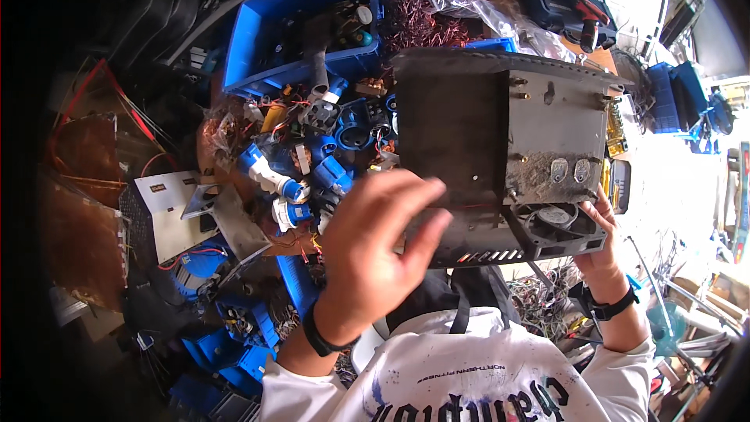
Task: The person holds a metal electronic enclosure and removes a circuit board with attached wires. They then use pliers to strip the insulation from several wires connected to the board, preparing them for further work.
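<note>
Gripping the lower right corner of a grey metal chassis [500, 148], the right hand [601, 254] has its fingers clenched around the edge just beside a black cooling fan [556, 220] set into the housing, a black watch on the wrist below it. That chassis is held up in front of the person, tilted, above a cluttered surface [598, 56], its dark flat panel to the left and a lighter dusty panel with screws and two oval fittings to the right. Raised before the chassis's lower left edge, the left hand [375, 246] has its fingers released and loosely curled, grasping nothing; whether they touch the metal I cannot tell. Behind lie blue industrial plugs [301, 176], a blue plastic bin [301, 27] of parts, a tangle of copper wire [422, 19] and a blue power drill [566, 4]
</note>
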`<act>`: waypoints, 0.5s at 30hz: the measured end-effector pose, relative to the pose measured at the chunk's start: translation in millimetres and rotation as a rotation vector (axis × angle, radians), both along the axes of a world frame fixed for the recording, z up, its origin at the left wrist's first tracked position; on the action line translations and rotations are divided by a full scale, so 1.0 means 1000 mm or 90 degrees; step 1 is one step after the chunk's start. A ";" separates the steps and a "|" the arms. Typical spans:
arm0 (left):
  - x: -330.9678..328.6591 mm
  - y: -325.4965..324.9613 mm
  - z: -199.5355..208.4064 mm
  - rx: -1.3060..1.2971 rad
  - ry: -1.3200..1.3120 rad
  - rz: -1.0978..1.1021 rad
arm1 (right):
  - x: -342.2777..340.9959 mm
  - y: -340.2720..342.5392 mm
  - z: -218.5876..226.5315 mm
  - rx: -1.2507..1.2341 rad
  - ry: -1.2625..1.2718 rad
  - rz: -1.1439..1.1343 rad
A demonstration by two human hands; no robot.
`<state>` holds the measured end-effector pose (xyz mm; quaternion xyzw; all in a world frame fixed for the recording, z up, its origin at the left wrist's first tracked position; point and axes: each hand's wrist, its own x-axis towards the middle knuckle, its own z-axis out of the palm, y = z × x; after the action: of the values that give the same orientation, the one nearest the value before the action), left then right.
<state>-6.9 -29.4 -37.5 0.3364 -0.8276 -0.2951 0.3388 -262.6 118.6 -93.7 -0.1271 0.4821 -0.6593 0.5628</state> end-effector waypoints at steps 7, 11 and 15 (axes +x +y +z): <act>0.040 -0.035 -0.058 0.485 0.280 -0.056 | -0.023 0.011 -0.022 -0.070 -0.064 -0.002; 0.044 -0.028 -0.096 0.493 0.228 -0.201 | -0.047 0.022 -0.032 -0.085 -0.106 -0.001; 0.024 -0.021 -0.096 0.145 0.119 -0.064 | -0.042 0.005 -0.003 -0.008 -0.111 -0.057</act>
<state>17.2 -50.3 -134.0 0.3019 -0.7694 -0.4336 0.3589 -304.5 123.7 -96.7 -0.0510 0.4326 -0.6952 0.5719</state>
